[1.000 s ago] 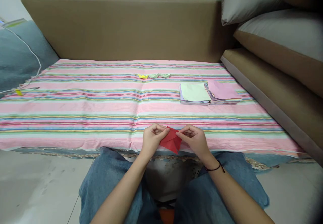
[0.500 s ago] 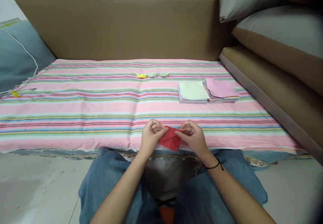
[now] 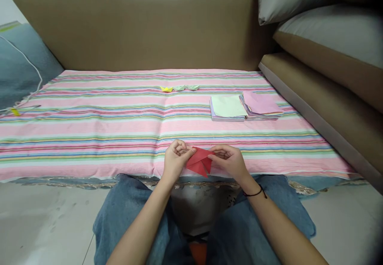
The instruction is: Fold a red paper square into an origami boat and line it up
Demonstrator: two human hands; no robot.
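Pinching opposite corners, your left hand (image 3: 175, 162) and right hand (image 3: 229, 162) both gripped the red paper (image 3: 199, 163), probably light and crease-prone.

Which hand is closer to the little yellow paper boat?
Left. The left hand is nearly in line with the yellow paper boat; the right hand is farther off to the right. Both pinch the red paper.

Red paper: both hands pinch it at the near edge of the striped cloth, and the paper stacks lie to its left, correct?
Not quite: in the head view the paper stacks lie to its right, not left. The rest holds: left hand and right hand pinch the red paper at the near edge of the striped cloth.
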